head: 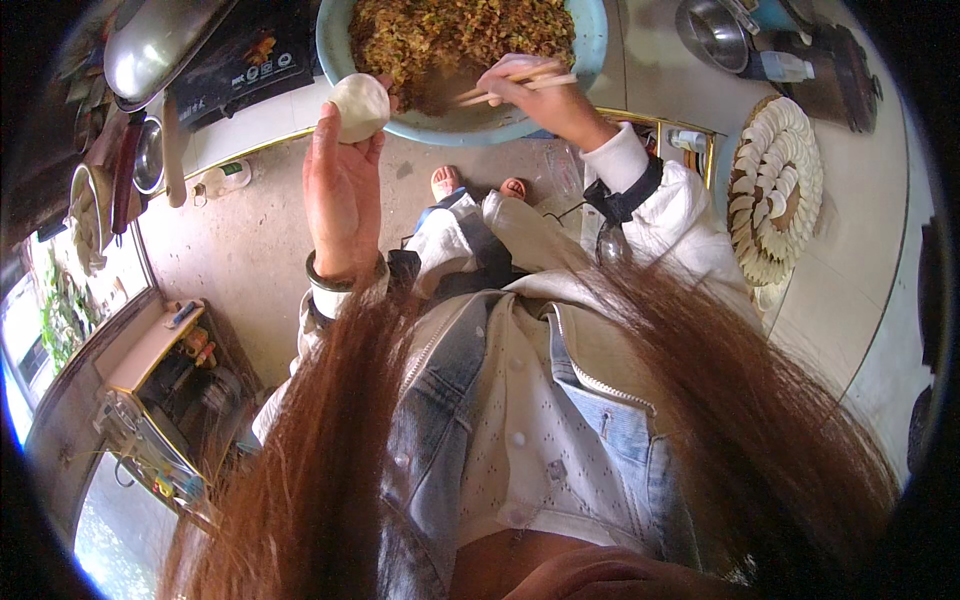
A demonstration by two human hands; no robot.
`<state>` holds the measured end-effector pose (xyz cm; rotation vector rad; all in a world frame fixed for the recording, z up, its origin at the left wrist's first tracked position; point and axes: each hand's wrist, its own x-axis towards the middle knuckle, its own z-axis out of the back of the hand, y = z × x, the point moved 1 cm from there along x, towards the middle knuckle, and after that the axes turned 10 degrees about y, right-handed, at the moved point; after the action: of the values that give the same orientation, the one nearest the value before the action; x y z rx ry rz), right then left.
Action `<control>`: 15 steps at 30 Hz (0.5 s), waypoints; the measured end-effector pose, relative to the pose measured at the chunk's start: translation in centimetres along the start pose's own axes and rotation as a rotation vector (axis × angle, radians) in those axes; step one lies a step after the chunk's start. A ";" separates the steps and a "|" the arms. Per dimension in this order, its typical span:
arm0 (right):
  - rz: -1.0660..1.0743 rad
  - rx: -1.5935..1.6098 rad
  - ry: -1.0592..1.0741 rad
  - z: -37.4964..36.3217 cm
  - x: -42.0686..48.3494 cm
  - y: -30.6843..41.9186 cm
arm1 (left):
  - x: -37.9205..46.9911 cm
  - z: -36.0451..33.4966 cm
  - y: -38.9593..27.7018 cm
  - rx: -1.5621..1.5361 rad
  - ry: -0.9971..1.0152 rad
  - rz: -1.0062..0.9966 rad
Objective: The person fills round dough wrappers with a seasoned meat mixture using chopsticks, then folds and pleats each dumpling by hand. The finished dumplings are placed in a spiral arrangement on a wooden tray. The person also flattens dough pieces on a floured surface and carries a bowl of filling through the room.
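Observation:
My left hand [343, 187] holds up a round, pale dumpling wrapper [360, 107] by its edge, with thumb and fingers around it. Just in front is a large light-blue basin [328, 34], partly filled with brown chopped filling [461, 34]. A pair of wooden chopsticks [551, 81] is gripped in my right hand [534, 94] over the near right part of the basin. The chopstick tips are down by the filling; whether they touch it I cannot tell. No filling shows on the visible face of the wrapper.
On the right counter, a round tray [787, 217] carries rings of folded dumplings. A metal bowl [712, 36] and a plastic bottle [784, 66] stand beyond it. A black cooktop [247, 71] and a metal wok [161, 49] are at the left. Loose hair hangs low in view.

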<state>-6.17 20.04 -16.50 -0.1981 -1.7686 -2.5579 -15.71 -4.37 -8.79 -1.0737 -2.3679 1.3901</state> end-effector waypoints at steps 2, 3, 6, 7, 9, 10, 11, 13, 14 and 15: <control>-0.018 0.133 0.012 0.5 0.1 -0.6 | 0.0 0.2 -0.2 -0.004 0.003 -0.015; -0.025 0.159 0.043 0.7 0.0 -0.8 | -0.1 0.3 -0.4 -0.010 -0.027 -0.007; -0.074 0.296 0.053 1.3 -0.5 -0.9 | -0.3 0.9 -0.6 -0.003 0.022 -0.037; -0.088 0.380 0.049 1.6 -0.8 -0.6 | -0.4 1.1 -0.6 -0.007 -0.012 -0.027; -0.090 0.520 0.001 2.4 -1.4 0.4 | -0.7 1.5 -0.6 -0.015 0.025 -0.063; -0.077 0.575 -0.042 2.9 -2.0 1.3 | -0.8 1.7 -0.5 -0.021 -0.040 -0.039; -0.065 0.630 -0.084 3.3 -2.5 2.2 | -0.9 1.7 -0.4 -0.026 -0.062 -0.044; -0.006 0.584 -0.158 4.3 -3.5 4.6 | -0.8 1.3 0.0 -0.034 -0.057 -0.017; 0.048 0.523 -0.183 4.5 -3.9 5.8 | -0.7 0.8 0.3 -0.035 -0.034 0.019; 0.118 0.455 -0.214 4.7 -4.1 7.1 | -0.6 0.2 0.6 -0.038 -0.057 0.082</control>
<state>-0.97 21.70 -8.79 -0.5554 -2.2754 -2.0503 -15.06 -4.77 -9.24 -1.1685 -2.4256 1.4266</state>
